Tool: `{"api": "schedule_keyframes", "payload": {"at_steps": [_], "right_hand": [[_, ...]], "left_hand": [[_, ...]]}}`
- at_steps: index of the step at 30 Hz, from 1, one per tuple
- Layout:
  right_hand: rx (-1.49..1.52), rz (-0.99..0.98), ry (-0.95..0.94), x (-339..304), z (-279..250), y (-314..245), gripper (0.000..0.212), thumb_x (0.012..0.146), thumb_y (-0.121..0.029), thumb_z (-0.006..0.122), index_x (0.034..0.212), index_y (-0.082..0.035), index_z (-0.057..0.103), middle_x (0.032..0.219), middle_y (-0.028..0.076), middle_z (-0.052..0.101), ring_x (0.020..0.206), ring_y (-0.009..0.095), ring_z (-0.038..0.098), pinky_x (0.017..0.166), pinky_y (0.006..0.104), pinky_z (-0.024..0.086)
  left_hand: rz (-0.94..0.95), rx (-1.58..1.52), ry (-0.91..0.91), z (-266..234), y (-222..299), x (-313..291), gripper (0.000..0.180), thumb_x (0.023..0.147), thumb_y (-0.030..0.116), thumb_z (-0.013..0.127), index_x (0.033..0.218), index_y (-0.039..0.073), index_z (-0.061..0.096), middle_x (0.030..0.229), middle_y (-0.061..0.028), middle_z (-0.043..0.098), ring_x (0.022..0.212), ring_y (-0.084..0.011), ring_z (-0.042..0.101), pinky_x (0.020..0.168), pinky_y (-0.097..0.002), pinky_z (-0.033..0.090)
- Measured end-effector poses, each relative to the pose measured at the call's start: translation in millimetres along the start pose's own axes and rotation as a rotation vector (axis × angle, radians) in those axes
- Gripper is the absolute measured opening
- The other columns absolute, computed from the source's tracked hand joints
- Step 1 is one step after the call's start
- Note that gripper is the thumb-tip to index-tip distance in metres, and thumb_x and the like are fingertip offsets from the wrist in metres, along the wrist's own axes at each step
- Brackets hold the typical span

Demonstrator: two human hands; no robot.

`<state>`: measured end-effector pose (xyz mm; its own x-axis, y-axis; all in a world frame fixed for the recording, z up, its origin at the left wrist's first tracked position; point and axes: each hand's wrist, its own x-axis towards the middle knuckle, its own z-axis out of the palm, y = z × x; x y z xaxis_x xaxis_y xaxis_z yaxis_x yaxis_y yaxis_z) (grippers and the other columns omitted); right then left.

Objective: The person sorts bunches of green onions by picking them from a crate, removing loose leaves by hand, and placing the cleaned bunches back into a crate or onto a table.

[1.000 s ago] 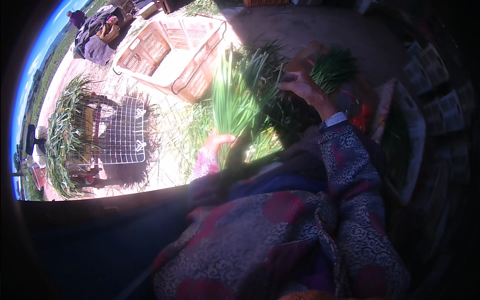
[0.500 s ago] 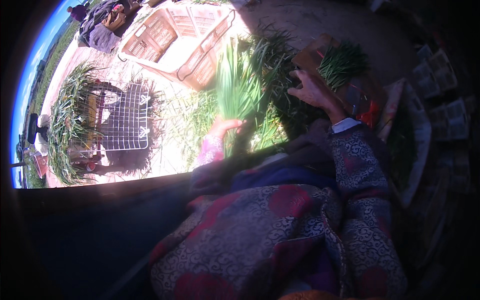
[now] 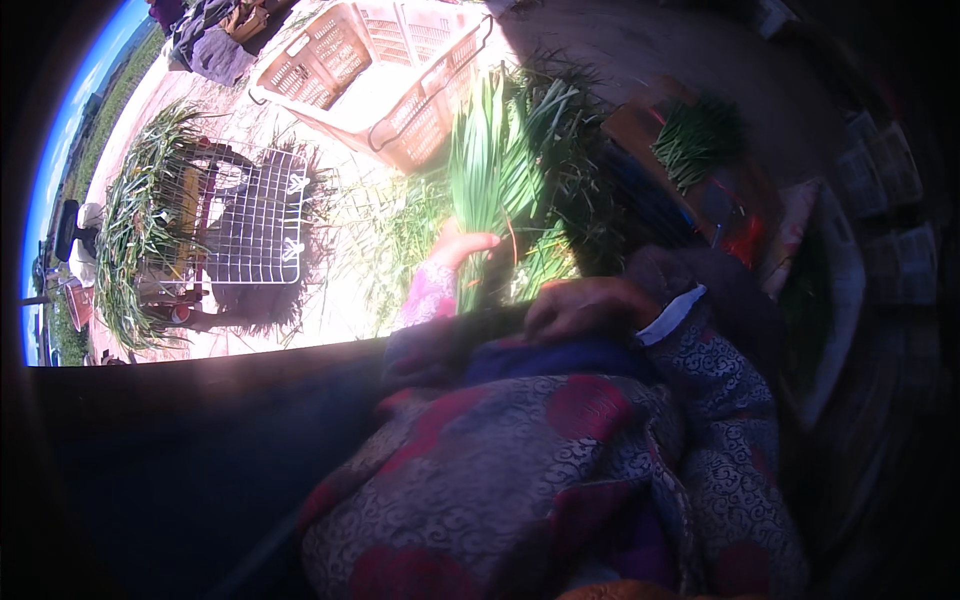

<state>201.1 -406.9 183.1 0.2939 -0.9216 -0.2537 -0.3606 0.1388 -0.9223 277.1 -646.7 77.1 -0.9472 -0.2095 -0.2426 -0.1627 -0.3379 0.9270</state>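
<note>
My left hand (image 3: 458, 250) is closed round the lower part of a bunch of long, flat green chives (image 3: 478, 165), its leaves pointing away from me. A thin orange-red strand (image 3: 513, 238) shows just right of the bunch. In the shade close to my lap, my right hand (image 3: 590, 306) is smeared by motion. Its fingers are curled toward the bunch's lower end, and whatever they may hold is hidden. More loose green leaves (image 3: 565, 120) are heaped right of the bunch.
A pale slatted plastic crate (image 3: 415, 120) stands beyond the bunch. To the left, leaves (image 3: 150, 235) hang beside a white wire rack (image 3: 255, 225). On the right, another green bunch (image 3: 700, 140) lies on a brown board (image 3: 640, 125), near something red (image 3: 742, 238).
My right hand has come down and left, from beside the brown board to near my lap. My left hand keeps its hold on the chives. The orange-red strand now shows beside them.
</note>
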Motion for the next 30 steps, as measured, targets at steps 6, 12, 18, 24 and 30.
{"api": "schedule_keyframes", "payload": {"at_steps": [6,12,18,24,30], "right_hand": [[-0.031,0.269,0.524,-31,-20,17,0.026,0.090,-0.020,0.069,0.110,-0.003,0.069,0.087,0.012,0.071,0.079,0.019,0.065,0.072,0.0343,0.051],[-0.202,0.253,1.123,37,-62,15,0.037,0.085,-0.023,0.077,0.112,-0.001,0.064,0.082,0.012,0.069,0.074,0.026,0.066,0.070,0.0406,0.052],[0.060,0.227,0.852,33,-54,27,0.017,0.091,-0.014,0.066,0.097,0.001,0.064,0.076,0.008,0.064,0.069,0.015,0.062,0.063,0.0336,0.050],[0.132,-0.058,-0.152,1,-25,-96,0.018,0.093,-0.016,0.063,0.101,0.000,0.066,0.088,0.008,0.068,0.083,0.016,0.064,0.077,0.0301,0.051],[-0.475,0.465,0.885,-1,-73,32,0.038,0.086,-0.024,0.072,0.114,0.001,0.065,0.104,0.014,0.069,0.096,0.023,0.066,0.080,0.0355,0.053]], "left_hand": [[0.041,-0.011,-0.047,0,12,8,0.047,0.075,0.002,0.076,0.120,-0.001,0.062,0.093,-0.0065,0.071,0.080,-0.0147,0.067,0.073,-0.0284,0.055],[0.077,-0.057,-0.044,39,33,-7,0.056,0.073,-0.002,0.072,0.128,-0.001,0.058,0.104,-0.0083,0.070,0.087,-0.0159,0.069,0.078,-0.0287,0.056],[0.035,-0.049,-0.105,16,16,1,0.062,0.073,0.000,0.072,0.132,0.000,0.053,0.105,-0.0098,0.069,0.084,-0.0179,0.068,0.078,-0.0306,0.057],[0.002,-0.004,0.019,2,-2,9,0.055,0.073,-0.001,0.074,0.125,-0.001,0.057,0.095,-0.0077,0.068,0.078,-0.0168,0.067,0.074,-0.0289,0.056],[0.052,0.010,-0.006,4,14,-1,0.048,0.071,-0.001,0.071,0.118,-0.003,0.059,0.085,-0.0088,0.069,0.072,-0.0171,0.067,0.069,-0.0306,0.055]]}}
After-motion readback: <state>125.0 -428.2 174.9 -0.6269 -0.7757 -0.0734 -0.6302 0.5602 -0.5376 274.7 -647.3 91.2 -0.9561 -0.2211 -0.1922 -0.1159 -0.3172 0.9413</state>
